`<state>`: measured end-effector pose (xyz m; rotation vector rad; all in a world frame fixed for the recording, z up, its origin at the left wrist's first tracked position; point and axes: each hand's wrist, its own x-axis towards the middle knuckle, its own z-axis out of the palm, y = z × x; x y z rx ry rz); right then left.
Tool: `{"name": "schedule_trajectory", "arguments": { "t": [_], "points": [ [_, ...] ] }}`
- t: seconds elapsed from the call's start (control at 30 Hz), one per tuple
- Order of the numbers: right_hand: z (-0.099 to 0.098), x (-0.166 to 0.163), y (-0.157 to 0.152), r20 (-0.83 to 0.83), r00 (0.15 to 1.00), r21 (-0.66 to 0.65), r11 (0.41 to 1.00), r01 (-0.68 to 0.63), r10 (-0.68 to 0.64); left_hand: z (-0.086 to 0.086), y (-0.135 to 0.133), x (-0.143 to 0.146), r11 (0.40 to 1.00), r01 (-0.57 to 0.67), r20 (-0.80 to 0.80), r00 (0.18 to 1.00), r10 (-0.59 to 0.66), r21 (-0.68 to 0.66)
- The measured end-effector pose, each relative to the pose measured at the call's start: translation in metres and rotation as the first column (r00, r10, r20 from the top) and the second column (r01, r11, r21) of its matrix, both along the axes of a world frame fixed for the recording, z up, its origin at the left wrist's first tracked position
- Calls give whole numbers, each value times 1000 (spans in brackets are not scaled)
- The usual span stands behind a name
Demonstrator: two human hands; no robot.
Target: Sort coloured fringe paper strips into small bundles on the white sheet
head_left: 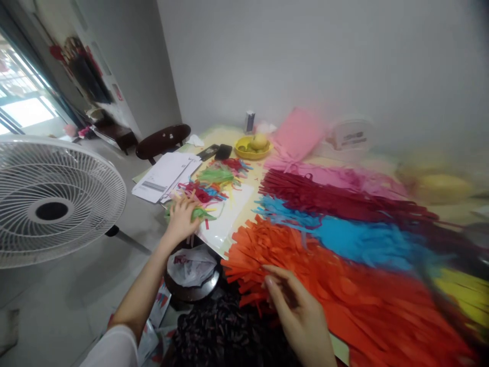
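My left hand (183, 216) is over the near end of a row of mixed coloured strips, fingers spread and touching a green bunch (202, 213). Just beyond it lie red and blue strips (208, 191), then another light green bunch (216, 176). At the tips of my right hand (300, 311), thumb and forefinger are closed on the end of an orange strip at the edge of a large orange strip pile (336, 270). Beside that pile run long heaps of blue strips (351, 237), dark red strips (328, 193) and pink strips (344, 176).
White printed sheets (166, 176) lie at the table's left edge, near a dark phone (223, 152) and a yellow fruit bowl (248, 153). A large white fan (57, 204) stands left. Below the table edge, a plastic bag (193, 265) sits on a round stool. Yellow strips (466, 295) lie far right.
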<state>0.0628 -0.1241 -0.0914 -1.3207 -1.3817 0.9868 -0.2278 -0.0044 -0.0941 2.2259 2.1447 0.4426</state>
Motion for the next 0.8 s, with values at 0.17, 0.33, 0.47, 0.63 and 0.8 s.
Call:
{"name": "schedule_trajectory", "arguments": {
  "t": [0.17,0.33,0.47,0.63,0.8],
  "points": [
    [-6,3,-11,-11,1000,-32,999,22,-23,18,-23,-13,966,-34,96,995,9,257],
    [-11,11,-31,-31,999,-61,998,20,-22,7,-27,4,986,-30,-4,1000,31,167],
    [-14,20,-41,-15,999,-46,999,28,-29,-1,-22,4,986,-116,-15,993,119,121],
    [-17,14,-56,-79,996,-40,999,33,-36,32,-54,32,854,12,138,986,-98,521],
    [-44,58,-95,74,955,-109,950,293,-286,38,-112,136,593,644,360,471,-805,483]
  ]
}}
